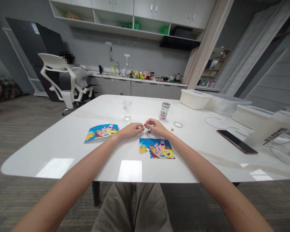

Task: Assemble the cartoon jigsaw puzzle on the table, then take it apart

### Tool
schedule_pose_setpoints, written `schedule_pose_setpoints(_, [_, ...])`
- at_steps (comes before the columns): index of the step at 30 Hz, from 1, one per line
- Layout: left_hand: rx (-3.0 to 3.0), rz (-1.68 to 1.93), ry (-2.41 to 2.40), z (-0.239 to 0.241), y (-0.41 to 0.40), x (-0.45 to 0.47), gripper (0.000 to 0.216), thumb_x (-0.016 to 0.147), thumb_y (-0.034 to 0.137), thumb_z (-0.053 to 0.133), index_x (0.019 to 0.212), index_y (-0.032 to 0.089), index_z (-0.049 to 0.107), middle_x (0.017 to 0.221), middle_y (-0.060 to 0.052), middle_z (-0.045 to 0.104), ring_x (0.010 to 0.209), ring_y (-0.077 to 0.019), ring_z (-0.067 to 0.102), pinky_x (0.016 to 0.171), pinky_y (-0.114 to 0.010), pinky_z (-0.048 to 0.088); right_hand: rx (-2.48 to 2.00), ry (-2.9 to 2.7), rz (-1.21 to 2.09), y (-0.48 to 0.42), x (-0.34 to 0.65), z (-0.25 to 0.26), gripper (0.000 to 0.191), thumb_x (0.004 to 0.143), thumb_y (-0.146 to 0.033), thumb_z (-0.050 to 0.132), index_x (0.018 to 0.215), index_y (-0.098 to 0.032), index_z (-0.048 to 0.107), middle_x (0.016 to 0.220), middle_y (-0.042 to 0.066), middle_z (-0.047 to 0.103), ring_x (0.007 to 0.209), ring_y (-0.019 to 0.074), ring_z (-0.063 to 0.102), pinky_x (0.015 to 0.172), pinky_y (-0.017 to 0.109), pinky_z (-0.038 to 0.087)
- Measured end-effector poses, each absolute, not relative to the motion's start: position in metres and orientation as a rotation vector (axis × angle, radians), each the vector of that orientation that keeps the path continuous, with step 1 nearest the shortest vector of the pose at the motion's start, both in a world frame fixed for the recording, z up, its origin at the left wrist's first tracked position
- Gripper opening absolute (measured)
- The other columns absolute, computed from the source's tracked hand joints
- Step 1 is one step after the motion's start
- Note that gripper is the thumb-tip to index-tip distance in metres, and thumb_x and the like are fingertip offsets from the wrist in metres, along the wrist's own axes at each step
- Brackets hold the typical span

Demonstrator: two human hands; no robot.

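Observation:
My left hand (133, 129) and my right hand (155, 126) meet over the middle of the white table, fingers closed in a pinch. Between their fingertips is a small puzzle piece (144, 125), mostly covered by the fingers. Another loose blue piece (149, 131) lies just under my right hand. Nearer to me is a partly assembled cartoon jigsaw puzzle (161, 149), its lower left edge uneven with a gap. A bent picture sheet (101, 132) with the same cartoon lies left of my left hand. To the right of my right hand lies a small loose piece (172, 129).
Behind my hands stand a clear jar (127, 110) and a printed can (164, 111), with a round lid (178, 124) nearby. A phone (236, 141), cables and white bins (195, 99) occupy the table's right side. Someone sits in a white chair (62, 79) at far left.

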State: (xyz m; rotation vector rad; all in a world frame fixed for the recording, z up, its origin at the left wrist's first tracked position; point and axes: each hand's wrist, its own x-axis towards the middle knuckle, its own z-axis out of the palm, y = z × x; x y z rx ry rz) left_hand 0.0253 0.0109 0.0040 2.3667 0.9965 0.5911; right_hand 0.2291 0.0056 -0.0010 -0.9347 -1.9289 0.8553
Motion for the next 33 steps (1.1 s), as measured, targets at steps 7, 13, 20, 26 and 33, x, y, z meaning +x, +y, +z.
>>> schedule_pose_setpoints(7, [2.361, 0.582, 0.982, 0.0041, 0.0108, 0.0252, 0.029, 0.085, 0.038, 0.047, 0.088, 0.016, 0.065, 0.061, 0.002, 0.058, 0.060, -0.0141, 0.053, 0.060, -0.024, 0.037, -0.945, -1.950, 0.782, 0.0005, 0.2288, 0.0046, 0.019, 0.074, -0.027, 0.064, 0.089, -0.016, 0.065, 0.078, 0.002, 0.066, 0.071, 0.0133, 0.058, 0.066, 0.026, 0.046])
schedule_pose_setpoints(13, [2.365, 0.580, 0.989, 0.0037, 0.0108, 0.0251, 0.029, 0.085, 0.038, 0.048, 0.089, 0.016, 0.066, 0.061, 0.002, 0.059, 0.061, -0.0148, 0.054, 0.061, -0.024, 0.038, -0.985, -1.902, 0.877, 0.0045, 0.2289, 0.0017, 0.010, 0.066, -0.016, 0.060, 0.076, -0.015, 0.063, 0.074, 0.001, 0.066, 0.071, 0.0137, 0.062, 0.069, 0.027, 0.048])
schedule_pose_setpoints(20, [2.369, 0.557, 0.983, 0.0056, 0.0092, 0.0251, 0.027, 0.084, 0.036, 0.049, 0.090, 0.017, 0.066, 0.061, 0.002, 0.061, 0.062, -0.0150, 0.056, 0.062, -0.024, 0.039, -1.157, -1.821, 0.773, 0.0078, 0.2312, -0.0044, 0.006, 0.062, -0.012, 0.061, 0.066, -0.016, 0.062, 0.064, 0.001, 0.066, 0.060, 0.0129, 0.060, 0.061, 0.025, 0.046])
schedule_pose_setpoints(26, [2.377, 0.544, 0.992, 0.0058, 0.0092, 0.0252, 0.027, 0.085, 0.036, 0.048, 0.092, 0.017, 0.066, 0.063, 0.001, 0.063, 0.063, -0.0152, 0.057, 0.063, -0.025, 0.040, -1.152, -1.739, 0.881, 0.0048, 0.2312, -0.0041, 0.022, 0.061, -0.032, 0.076, 0.064, -0.015, 0.062, 0.058, 0.002, 0.066, 0.051, 0.0126, 0.057, 0.052, 0.025, 0.043])
schedule_pose_setpoints(33, [2.402, 0.534, 1.010, 0.0054, 0.0088, 0.0250, 0.028, 0.086, 0.036, 0.048, 0.093, 0.017, 0.066, 0.062, 0.001, 0.062, 0.064, -0.0155, 0.056, 0.063, -0.025, 0.039, -1.130, -1.740, 0.956, 0.0015, 0.2308, -0.0025, 0.039, 0.056, -0.044, 0.082, 0.060, -0.016, 0.054, 0.058, 0.001, 0.064, 0.050, 0.0109, 0.055, 0.050, 0.023, 0.040])
